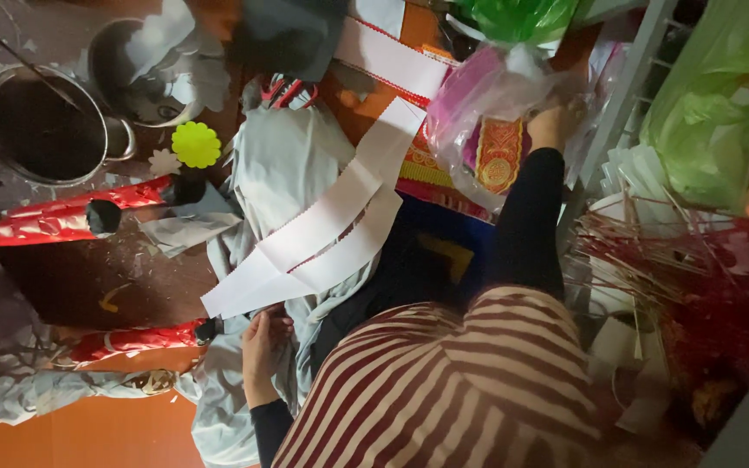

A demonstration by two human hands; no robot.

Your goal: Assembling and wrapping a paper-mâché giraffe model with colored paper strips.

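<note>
L hand [263, 340] pinching white paper strip [331, 227] end; strip runs away upward.

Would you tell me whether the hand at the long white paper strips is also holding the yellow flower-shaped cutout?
No, the left hand touches only the white paper strips; the yellow flower-shaped cutout lies apart near the pots.

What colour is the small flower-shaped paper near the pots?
Bright yellow-green paper flower, clearest in the head view.
</note>
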